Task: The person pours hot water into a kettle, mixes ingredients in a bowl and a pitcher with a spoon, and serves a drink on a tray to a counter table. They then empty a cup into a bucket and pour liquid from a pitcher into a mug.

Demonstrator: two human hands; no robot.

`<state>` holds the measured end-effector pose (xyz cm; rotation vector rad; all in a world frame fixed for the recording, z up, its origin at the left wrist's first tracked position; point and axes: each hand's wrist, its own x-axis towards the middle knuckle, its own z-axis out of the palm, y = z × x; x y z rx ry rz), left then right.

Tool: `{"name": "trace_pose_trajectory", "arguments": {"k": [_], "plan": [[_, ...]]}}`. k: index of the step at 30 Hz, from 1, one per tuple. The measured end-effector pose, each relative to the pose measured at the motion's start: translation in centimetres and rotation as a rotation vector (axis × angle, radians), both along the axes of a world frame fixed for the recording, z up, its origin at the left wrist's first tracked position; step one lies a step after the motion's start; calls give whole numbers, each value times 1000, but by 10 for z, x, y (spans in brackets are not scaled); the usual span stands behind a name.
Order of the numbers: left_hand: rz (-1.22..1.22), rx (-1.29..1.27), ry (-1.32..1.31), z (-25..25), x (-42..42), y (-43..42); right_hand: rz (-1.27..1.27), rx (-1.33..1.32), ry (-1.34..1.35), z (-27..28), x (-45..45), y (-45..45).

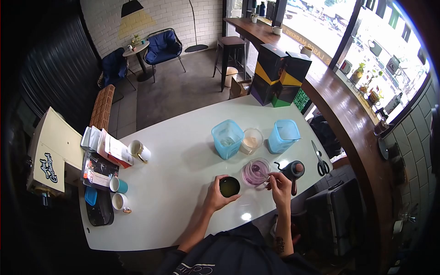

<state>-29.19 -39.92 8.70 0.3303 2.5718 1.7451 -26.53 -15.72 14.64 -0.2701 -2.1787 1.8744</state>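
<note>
Cupping black cup [229,187] in left hand [216,194], fingers curled round side. Pinching spoon [263,173] in right hand [280,187], tip inside glass bowl [250,181] of purple liquid, right of cup on white table [174,192]. Readable on window [305,42]: "LASER MARKING".

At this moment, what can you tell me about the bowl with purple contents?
A round, see-through bowl, glass or plastic by its look, standing upright on the white table near a dark kettle. Purple-pink contents lie inside. A thin utensil in the right hand reaches into it; whether the hand touches its rim is unclear.
</note>
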Motion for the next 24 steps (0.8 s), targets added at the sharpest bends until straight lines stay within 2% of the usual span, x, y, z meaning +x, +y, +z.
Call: {"name": "trace_pose_trajectory", "arguments": {"k": [14,24], "plan": [[-2,-3,-2,0,0,2,75,-46,19,15,18,0],[77,69,-9,-9,1,11,320,63,-47,35,20,15]]}}
